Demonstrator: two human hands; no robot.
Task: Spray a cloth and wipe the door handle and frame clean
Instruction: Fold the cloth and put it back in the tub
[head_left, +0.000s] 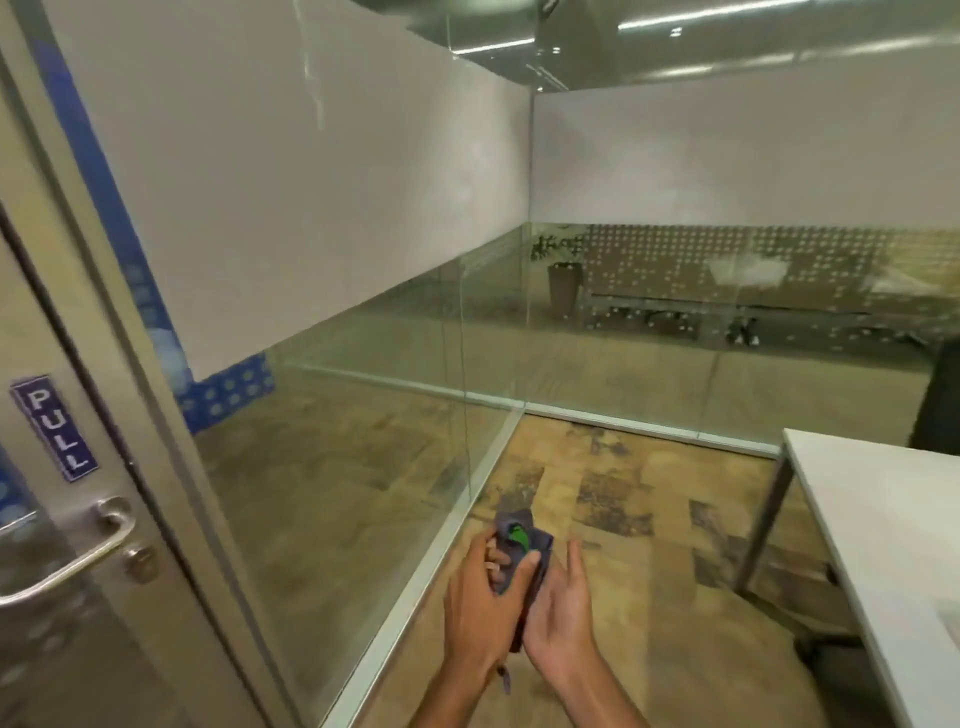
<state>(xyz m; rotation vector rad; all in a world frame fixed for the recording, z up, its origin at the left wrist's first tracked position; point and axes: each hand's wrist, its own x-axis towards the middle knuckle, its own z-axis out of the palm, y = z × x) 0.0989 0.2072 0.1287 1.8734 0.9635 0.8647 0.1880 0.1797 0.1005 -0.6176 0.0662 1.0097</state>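
At the bottom centre, 2 hands meet over the patterned carpet (623, 499). The left hand (480, 610) grips a bunched grey cloth (509, 525), its fingers curled into the fabric and its thumb pressed on top. A small green patch (518, 535) shows in the folds, and it is not clear what it is. The right hand (563, 621) lies open beside and under the cloth, palm turned up, fingers straight and together, thumb raised.

The cloth is held well apart from the door at the left. There, a silver lever door handle (67, 564) juts out, with a round lock (139, 563) just beside it and a blue PULL sign (54, 428) above. The beige door frame (119, 374) runs up alongside.

At the right, a white table (883, 519) stands on a grey metal leg (763, 519). A glass partition (363, 415) with a frosted band (311, 208) runs ahead to a corner. Beyond it, a potted plant (563, 286) stands on the floor.
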